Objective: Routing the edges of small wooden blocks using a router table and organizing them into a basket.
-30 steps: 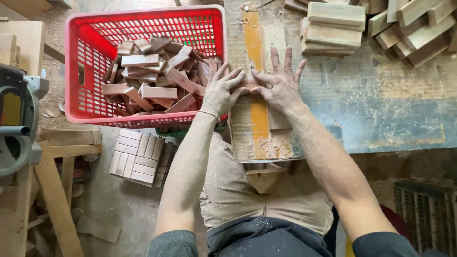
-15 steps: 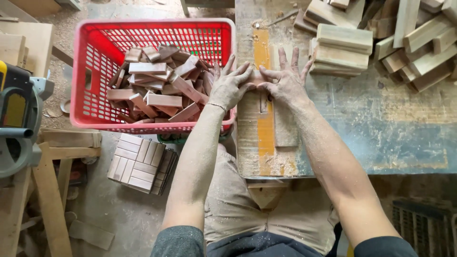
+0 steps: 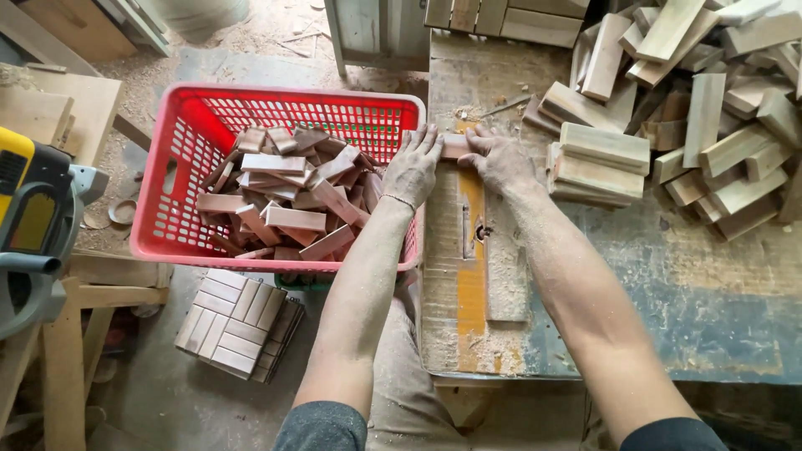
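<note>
Both of my hands rest on one small reddish wooden block [image 3: 456, 145] at the far end of an orange-striped jig [image 3: 470, 250] on the workbench. My left hand [image 3: 413, 169] lies flat over the block's left end, next to the rim of the red plastic basket [image 3: 180, 175]. My right hand [image 3: 501, 160] curls around the block's right end. The basket holds several short reddish wood pieces [image 3: 288, 205].
Stacks of pale wooden blocks [image 3: 597, 163] and a loose heap [image 3: 718, 108] fill the right of the dusty bench [image 3: 693, 284]. A yellow and grey power saw [image 3: 33, 225] stands at the left. A slatted wood tile [image 3: 238, 321] lies on the floor.
My hands have slid forward along the jig, away from me, and closed in on the small block. The view has tilted further toward the bench's far side.
</note>
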